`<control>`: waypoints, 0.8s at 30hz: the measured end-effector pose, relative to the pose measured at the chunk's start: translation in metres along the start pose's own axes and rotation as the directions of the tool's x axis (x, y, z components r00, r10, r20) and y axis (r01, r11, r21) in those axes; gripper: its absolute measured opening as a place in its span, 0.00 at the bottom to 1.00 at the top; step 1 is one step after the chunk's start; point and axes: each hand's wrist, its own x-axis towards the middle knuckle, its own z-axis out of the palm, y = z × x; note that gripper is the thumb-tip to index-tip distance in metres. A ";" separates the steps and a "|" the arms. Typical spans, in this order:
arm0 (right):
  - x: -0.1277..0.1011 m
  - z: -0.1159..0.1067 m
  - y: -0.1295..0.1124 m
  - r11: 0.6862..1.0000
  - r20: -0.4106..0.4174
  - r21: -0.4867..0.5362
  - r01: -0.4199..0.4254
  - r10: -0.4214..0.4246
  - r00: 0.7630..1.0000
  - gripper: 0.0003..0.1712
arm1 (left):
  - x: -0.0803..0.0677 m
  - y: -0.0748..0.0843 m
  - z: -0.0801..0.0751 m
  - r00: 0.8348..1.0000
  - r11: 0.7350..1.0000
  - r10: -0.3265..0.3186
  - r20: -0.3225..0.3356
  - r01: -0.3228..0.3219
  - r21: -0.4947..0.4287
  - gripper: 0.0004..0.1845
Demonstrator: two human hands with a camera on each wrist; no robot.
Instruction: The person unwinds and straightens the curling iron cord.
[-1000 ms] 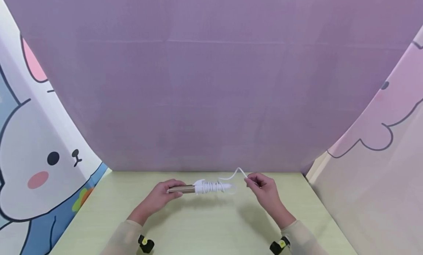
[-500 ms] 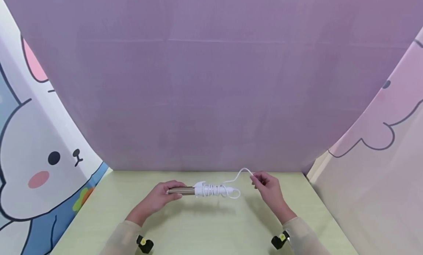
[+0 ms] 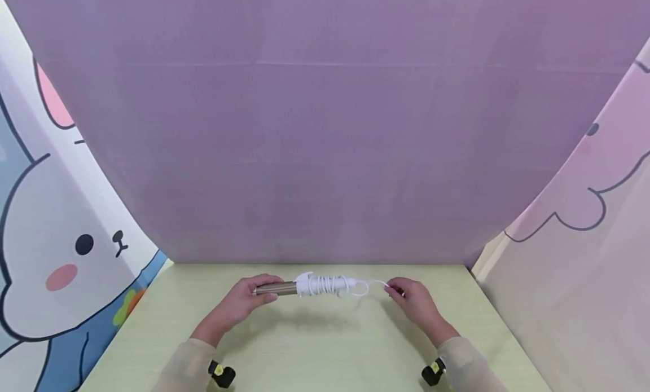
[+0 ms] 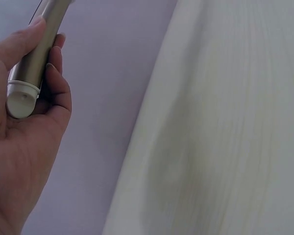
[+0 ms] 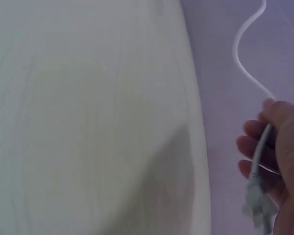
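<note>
My left hand (image 3: 244, 298) grips the bronze barrel of a hair iron (image 3: 281, 289) by its end, holding it level above the table. In the left wrist view the thumb and fingers wrap the barrel (image 4: 36, 61), which ends in a white cap. Several turns of white power cord (image 3: 330, 285) are wound round the white handle, with a small loop beyond its tail. My right hand (image 3: 416, 303) pinches the cord's free length, to the right of the handle. The right wrist view shows the plug (image 5: 258, 203) hanging below those fingers, blurred.
The pale wood-grain table (image 3: 325, 358) lies under both hands. A purple cloth (image 3: 325, 155) rises behind its far edge. Cartoon-printed sheets stand at the left (image 3: 45, 239) and right (image 3: 584, 268).
My right hand has shifted a little right and then down, drawing the cord from a raised bend to a lower, flatter line. A loop now shows at the handle's tail. My left hand has hardly moved.
</note>
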 end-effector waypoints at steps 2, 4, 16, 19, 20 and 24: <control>-0.002 0.001 0.001 0.999 0.026 -0.053 0.009 -0.007 1.000 0.03 | 0.000 -0.001 -0.001 1.000 1.000 0.003 -0.012 -0.003 0.010 0.18; -0.004 0.001 0.002 0.997 0.056 -0.080 0.004 0.001 0.998 0.04 | 0.000 -0.001 -0.002 1.000 1.000 0.008 -0.021 -0.008 0.015 0.18; -0.015 0.004 0.009 0.997 0.168 -0.077 0.008 0.005 0.986 0.05 | -0.001 0.000 -0.007 0.999 1.000 0.021 -0.042 -0.020 0.008 0.18; -0.019 0.006 0.009 0.999 0.171 -0.042 -0.001 0.009 0.985 0.06 | -0.001 0.001 -0.008 0.999 1.000 0.017 -0.043 -0.017 0.002 0.18; -0.020 0.007 0.009 1.000 0.173 -0.031 0.000 0.005 0.985 0.07 | -0.001 0.001 -0.008 0.999 1.000 0.018 -0.043 -0.018 -0.002 0.18; -0.023 0.009 0.009 1.000 0.171 -0.004 0.018 -0.017 0.985 0.07 | -0.002 0.001 -0.009 0.999 1.000 0.024 -0.043 -0.025 -0.016 0.18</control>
